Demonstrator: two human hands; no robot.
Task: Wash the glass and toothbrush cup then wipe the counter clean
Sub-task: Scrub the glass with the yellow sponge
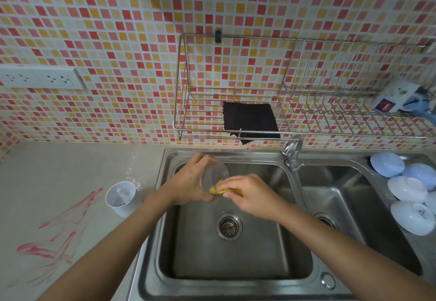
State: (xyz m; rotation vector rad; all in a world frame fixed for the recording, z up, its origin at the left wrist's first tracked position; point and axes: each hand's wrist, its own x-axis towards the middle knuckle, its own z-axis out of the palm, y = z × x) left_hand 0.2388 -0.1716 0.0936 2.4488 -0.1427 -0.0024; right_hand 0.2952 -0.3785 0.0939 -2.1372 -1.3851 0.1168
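Note:
Over the left basin of the steel sink (236,284) my left hand (188,182) grips a clear glass (215,175), tilted with its mouth toward my right hand. My right hand (250,194) pinches a yellow sponge (218,189) and presses it against the rim of the glass. A white toothbrush cup (121,198) stands upright on the grey counter (59,171) just left of the sink. Red smears (59,234) streak the counter in front of the cup.
A faucet (292,152) stands between the two basins. A dark cloth (250,120) lies in the wire wall rack (306,112). Several white bowls (408,194) lie upside down on the sink's right edge. A power socket strip (40,77) is on the tiled wall at left.

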